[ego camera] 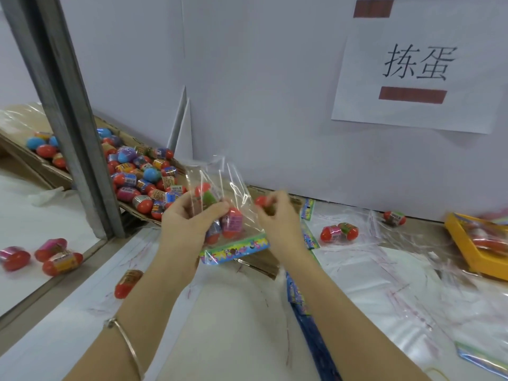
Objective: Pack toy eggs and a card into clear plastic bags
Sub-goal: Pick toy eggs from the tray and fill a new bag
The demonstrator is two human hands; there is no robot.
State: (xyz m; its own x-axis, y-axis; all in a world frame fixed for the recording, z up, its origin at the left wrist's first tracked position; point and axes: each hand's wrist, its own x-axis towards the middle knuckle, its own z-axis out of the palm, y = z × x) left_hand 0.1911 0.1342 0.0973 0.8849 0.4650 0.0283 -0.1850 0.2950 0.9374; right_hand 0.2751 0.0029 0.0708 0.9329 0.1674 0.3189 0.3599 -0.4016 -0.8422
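White paper sign (417,64) reading "拣蛋"; left grip (189,220) clutching crinkly clear bag (220,174) holding glossy oval eggs (232,221), patterned card (236,250); right grip (279,218) pinching red egg (261,200) beside bag.

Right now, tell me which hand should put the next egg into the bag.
Right. The right hand pinches a red egg just beside the bag, while the left hand is busy gripping that bag, with eggs and a card inside.
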